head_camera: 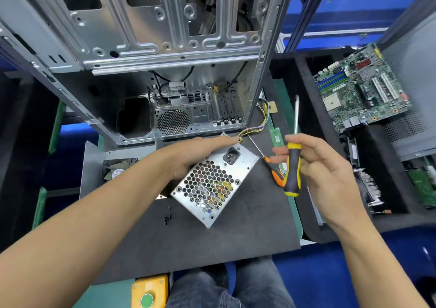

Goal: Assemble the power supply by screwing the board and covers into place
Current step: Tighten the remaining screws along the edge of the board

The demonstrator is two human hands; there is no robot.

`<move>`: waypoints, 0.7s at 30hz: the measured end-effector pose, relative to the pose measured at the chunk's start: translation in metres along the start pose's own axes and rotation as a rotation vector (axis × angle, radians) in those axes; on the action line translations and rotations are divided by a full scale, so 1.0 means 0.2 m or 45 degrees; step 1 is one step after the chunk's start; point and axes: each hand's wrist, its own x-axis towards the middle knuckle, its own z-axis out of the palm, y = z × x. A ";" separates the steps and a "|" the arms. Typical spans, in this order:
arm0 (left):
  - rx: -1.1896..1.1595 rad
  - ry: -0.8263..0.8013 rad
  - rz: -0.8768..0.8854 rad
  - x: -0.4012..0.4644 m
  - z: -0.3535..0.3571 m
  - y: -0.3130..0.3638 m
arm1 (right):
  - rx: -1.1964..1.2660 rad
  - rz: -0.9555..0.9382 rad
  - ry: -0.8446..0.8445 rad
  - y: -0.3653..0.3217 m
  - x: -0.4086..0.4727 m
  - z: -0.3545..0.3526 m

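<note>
The silver power supply (pixel 215 182) stands on the dark mat, its honeycomb grille and black mains socket facing up. My left hand (pixel 195 153) grips its far left edge, fingers stretched along the top toward the bundle of coloured wires (pixel 256 124). My right hand (pixel 318 166) holds a black and yellow screwdriver (pixel 292 168) upright to the right of the unit, shaft pointing away from me. A few small black screws (pixel 167 219) lie on the mat left of the unit.
An open silver computer case (pixel 165 48) stands behind the mat. An orange screwdriver (pixel 271 166) and a green memory stick (pixel 276 136) lie right of the unit. A fan (pixel 118 169) sits left. A motherboard (pixel 361 88) and heatsink (pixel 368 187) fill the right tray. Yellow button box (pixel 149 292) near me.
</note>
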 end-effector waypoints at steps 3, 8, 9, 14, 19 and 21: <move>0.051 0.119 0.011 0.01 0.02 -0.01 | -0.084 -0.049 0.088 0.00 0.00 0.02; 0.129 0.239 0.023 0.02 0.03 -0.02 | -0.163 -0.166 0.370 -0.01 0.00 0.10; 0.136 0.244 0.022 0.02 0.03 -0.02 | -0.171 -0.192 0.422 -0.01 0.00 0.12; 0.147 0.253 0.033 0.02 0.03 -0.03 | -0.175 -0.233 0.619 0.02 0.01 0.21; 0.151 0.263 0.066 0.03 0.03 -0.03 | -0.189 -0.201 0.606 0.06 0.03 0.26; 0.138 0.260 0.063 0.03 0.03 -0.03 | -0.224 -0.199 0.581 0.07 0.04 0.28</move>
